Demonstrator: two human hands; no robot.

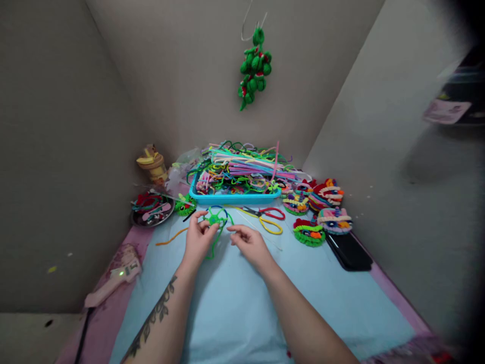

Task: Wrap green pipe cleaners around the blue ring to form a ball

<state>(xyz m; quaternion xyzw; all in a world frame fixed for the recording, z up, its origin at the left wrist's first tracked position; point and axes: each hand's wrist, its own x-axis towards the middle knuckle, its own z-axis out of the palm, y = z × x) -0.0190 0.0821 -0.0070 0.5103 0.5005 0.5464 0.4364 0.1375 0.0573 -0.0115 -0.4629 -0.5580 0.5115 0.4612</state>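
My left hand [199,235] pinches a green pipe-cleaner shape [214,219], whose thin spokes spread from a fuzzy middle, with a dark blue strand curving round it. A green strand hangs from it below the fingers. Just to the right is my right hand [250,246], its fingers curled and the thumb close to the index finger. Whether a strand lies between those fingertips is too small to tell. Behind both hands lie scissors [261,213] with one red and one yellow handle. An orange pipe cleaner [171,236] lies left of my left hand.
A blue tray [235,198] heaped with pipe cleaners stands at the back. Several colourful fuzzy pieces [308,232] and a black phone [348,252] lie at right. At left are a metal bowl [153,218], a green fuzzy piece [185,206] and a pink glue gun [117,280].
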